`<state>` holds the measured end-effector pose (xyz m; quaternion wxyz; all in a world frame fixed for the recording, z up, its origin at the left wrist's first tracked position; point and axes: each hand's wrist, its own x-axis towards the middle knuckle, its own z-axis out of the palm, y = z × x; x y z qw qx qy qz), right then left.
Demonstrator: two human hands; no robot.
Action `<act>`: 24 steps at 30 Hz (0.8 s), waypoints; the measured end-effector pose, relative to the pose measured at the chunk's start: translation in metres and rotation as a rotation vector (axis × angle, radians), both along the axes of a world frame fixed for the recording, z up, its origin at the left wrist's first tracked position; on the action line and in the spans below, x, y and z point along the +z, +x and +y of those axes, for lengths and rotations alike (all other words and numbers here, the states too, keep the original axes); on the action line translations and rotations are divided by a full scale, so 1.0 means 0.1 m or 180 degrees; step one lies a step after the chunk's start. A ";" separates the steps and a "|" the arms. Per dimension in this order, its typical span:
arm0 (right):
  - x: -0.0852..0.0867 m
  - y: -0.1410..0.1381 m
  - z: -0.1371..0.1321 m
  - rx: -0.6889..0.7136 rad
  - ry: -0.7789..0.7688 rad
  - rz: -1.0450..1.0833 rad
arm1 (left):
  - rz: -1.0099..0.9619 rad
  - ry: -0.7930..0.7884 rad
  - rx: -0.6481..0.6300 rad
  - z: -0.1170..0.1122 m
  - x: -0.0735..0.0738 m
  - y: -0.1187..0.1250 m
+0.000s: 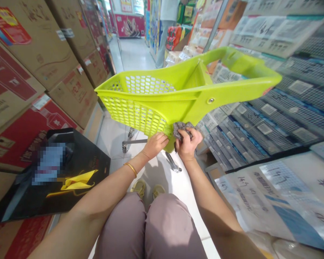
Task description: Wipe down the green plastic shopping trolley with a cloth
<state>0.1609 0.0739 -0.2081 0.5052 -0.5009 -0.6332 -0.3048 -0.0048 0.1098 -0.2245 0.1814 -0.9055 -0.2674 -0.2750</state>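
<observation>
A lime-green plastic shopping cart (183, 95) with perforated basket sides stands in front of me, its handle toward the right. My left hand (158, 143), below a gold bangle (131, 169), has its fingers bent against the lower edge of the basket, gripping it. In my right hand (189, 142) is a crumpled grey cloth (181, 130), pressed to the green side panel just right of my left hand. Some fingertips are hidden behind the cloth and the basket edge. Two casters show under the basket's left end, and another caster (175, 166) sits below my right hand.
Cardboard boxes (70, 97) are stacked along the left, with a black box (78, 162) jutting out low. Wrapped packs (259, 122) fill the right side, close to the cart handle. A person (166, 32) stands farther down the tiled aisle (133, 54).
</observation>
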 end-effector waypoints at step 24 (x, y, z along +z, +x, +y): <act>-0.69 -0.05 -0.05 0.0196 -0.0678 -0.0451 | -0.0081 -0.0263 0.0296 0.01 -0.20 0.06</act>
